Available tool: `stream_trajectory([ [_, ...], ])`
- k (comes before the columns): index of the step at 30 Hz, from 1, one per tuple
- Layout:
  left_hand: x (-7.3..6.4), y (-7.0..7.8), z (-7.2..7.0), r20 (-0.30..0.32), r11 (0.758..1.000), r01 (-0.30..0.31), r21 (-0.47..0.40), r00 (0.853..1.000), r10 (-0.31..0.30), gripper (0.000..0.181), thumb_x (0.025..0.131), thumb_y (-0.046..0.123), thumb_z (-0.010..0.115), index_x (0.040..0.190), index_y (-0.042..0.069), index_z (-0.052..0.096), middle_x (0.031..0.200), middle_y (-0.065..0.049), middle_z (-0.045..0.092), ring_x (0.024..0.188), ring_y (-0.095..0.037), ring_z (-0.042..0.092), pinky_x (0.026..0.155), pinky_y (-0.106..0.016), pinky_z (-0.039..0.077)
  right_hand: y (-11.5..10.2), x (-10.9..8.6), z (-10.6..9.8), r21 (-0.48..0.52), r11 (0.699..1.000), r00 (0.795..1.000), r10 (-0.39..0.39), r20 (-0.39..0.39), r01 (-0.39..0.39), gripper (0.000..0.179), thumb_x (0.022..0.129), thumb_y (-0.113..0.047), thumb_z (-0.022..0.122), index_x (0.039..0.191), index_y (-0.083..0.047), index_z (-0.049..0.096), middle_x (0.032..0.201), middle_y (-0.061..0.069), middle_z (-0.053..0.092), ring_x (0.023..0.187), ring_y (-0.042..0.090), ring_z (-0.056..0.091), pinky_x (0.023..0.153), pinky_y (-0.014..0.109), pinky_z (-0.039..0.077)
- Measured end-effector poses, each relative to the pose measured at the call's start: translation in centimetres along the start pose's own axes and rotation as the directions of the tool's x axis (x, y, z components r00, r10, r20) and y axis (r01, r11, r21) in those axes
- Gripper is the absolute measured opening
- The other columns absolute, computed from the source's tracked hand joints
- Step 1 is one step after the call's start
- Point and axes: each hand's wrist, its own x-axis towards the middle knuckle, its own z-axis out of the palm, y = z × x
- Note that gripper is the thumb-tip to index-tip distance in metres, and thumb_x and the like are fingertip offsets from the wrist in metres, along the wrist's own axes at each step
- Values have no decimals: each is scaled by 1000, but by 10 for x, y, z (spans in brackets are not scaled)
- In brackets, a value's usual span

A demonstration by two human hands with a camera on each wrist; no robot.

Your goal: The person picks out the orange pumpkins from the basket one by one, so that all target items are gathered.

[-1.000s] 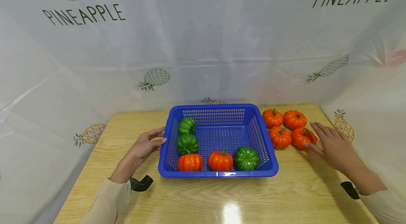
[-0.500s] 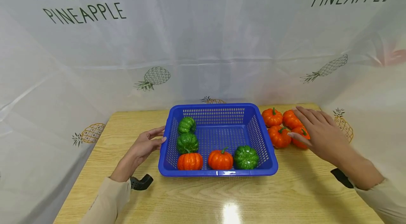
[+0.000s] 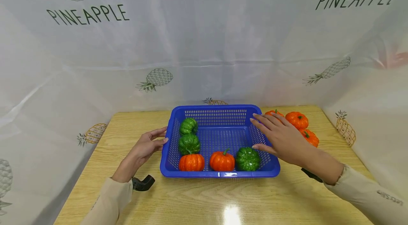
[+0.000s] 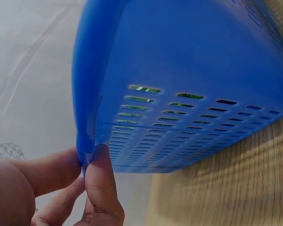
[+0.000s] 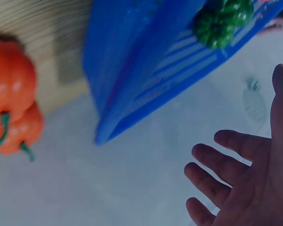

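A blue plastic basket (image 3: 220, 174) stands on the table in the head view. Its left rim is pinched between the thumb and fingers of my left hand (image 3: 147, 148), as the left wrist view shows up close. Over the basket's right wall hovers my right hand (image 3: 282, 140), its fingers spread and holding nothing. Inside the basket lie green pumpkins, one at the front right (image 3: 248, 159) and two along the left (image 3: 189, 144), plus an orange pumpkin at the front left corner (image 3: 191, 162) and another at the front middle (image 3: 222, 161).
Right of the basket, several orange pumpkins (image 3: 296, 120) rest on the wooden table (image 3: 204, 200), partly hidden behind my right hand. A white curtain printed with pineapples (image 3: 204, 40) hangs behind and at both sides.
My right hand has moved left, from beside the orange pumpkins on the table to above the basket's right side, fingers still spread. My left hand keeps its place on the rim.
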Motion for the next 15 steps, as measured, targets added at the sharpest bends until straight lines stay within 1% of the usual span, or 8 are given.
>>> stream_trajectory([
  [5, 1, -1, 0, -1, 1000, -1, -1, 1000, 1, 58, 107, 2, 60, 161, -3, 40, 147, -29, 48, 90, -10, 70, 85, -26, 61, -16, 18, 4, -17, 998, 995, -65, 82, 67, 89, 107, -70, 25, 152, 0, 54, 152, 20, 57, 137, 41, 56, 119, 58, 39],
  [10, 1, -1, 0, -1, 1000, -5, -5, 1000, 5, 58, 106, 2, 60, 161, -2, 41, 147, -29, 47, 89, -10, 70, 84, -26, 60, -30, 32, 8, -44, 990, 984, -124, 132, 131, 87, 106, -70, 33, 150, 1, 57, 151, 18, 59, 137, 38, 57, 120, 56, 38],
  [13, 1, -1, 0, 2, 1000, -7, -3, 1000, 7, 58, 107, 3, 60, 161, -2, 40, 148, -30, 46, 89, -9, 69, 84, -26, 60, -39, 40, 11, -57, 986, 975, -144, 170, 156, 85, 105, -71, 38, 148, 0, 59, 151, 17, 59, 138, 37, 56, 121, 55, 38],
  [15, 1, -1, 0, 6, 1000, -8, -1, 1000, 8, 58, 107, 3, 60, 161, -2, 40, 149, -30, 46, 89, -10, 70, 85, -26, 60, -44, 44, 12, -50, 985, 967, -155, 201, 168, 83, 104, -69, 44, 148, 0, 59, 151, 17, 59, 139, 37, 56, 121, 56, 37],
])
